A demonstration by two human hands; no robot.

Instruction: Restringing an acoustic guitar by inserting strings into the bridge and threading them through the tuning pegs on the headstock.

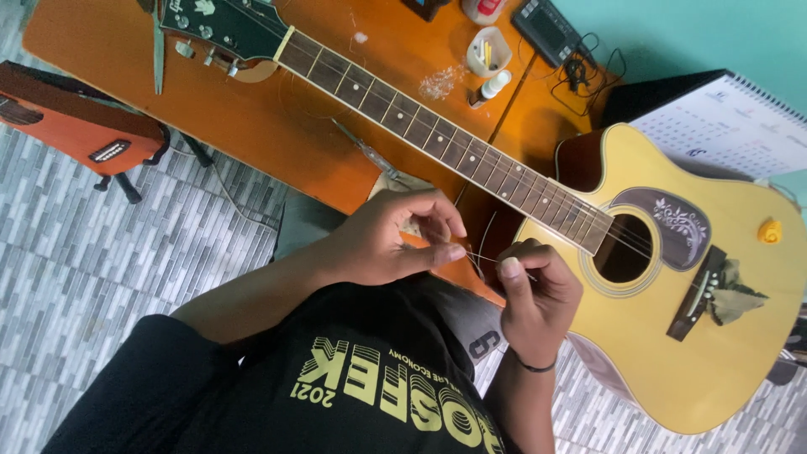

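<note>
A yellow acoustic guitar (714, 353) lies across an orange-brown table (252, 118), its neck (437, 139) running up-left to a dark headstock (223, 25). My left hand (391, 240) pinches a thin wire guitar string (481, 257) between thumb and fingers, just in front of the table edge. My right hand (538, 294), with a black band on the wrist, pinches the other part of the same string, beside the guitar's lower side near the sound hole (624, 248). The two hands are a short gap apart.
A green cloth (735, 296) lies by the bridge and a small yellow piece (769, 231) sits on the guitar top. On the table stand a white cup (489, 52), a small bottle (492, 86) and a dark device (548, 27). A calendar (727, 118) is behind. An orange instrument (76, 122) rests over the grey tiled floor.
</note>
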